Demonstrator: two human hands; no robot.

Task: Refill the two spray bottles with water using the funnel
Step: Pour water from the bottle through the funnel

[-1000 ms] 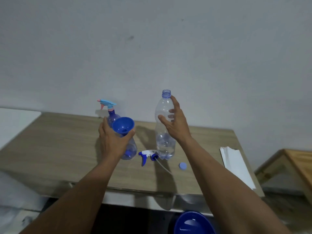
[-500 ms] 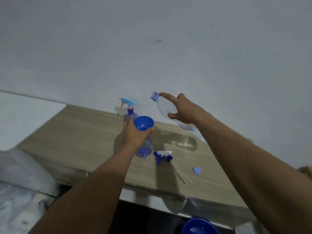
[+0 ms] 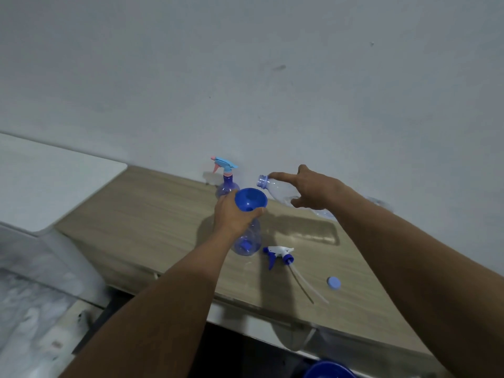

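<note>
Clearly, the right hand point(image 3: 313, 189) holds the clear water bottle point(image 3: 281, 190) in the air above the counter point(image 3: 136, 208). The fingers are wrapped round the bottle's body and the index finger lies straight along its shoulder. The long axis of the bottle is almost horizontal. Its uncapped mouth points to the left, just beside and a little above the rim of the blue funnel point(image 3: 251, 199), and its base points to the right, behind the wrist. The funnel sits upright in the neck of the open spray bottle point(image 3: 246, 241), which stands on the counter. The left hand point(image 3: 234, 214) grips this bottle at the neck, with the fingers curled under the funnel. The second spray bottle point(image 3: 226, 181) stands upright behind, near the wall point(image 3: 245, 77), with its nozzle pointing left. The white and blue trigger head point(image 3: 278, 255) lies on the counter, with its tube running toward the front right, and near it lies a blue cap point(image 3: 333, 283).
</note>
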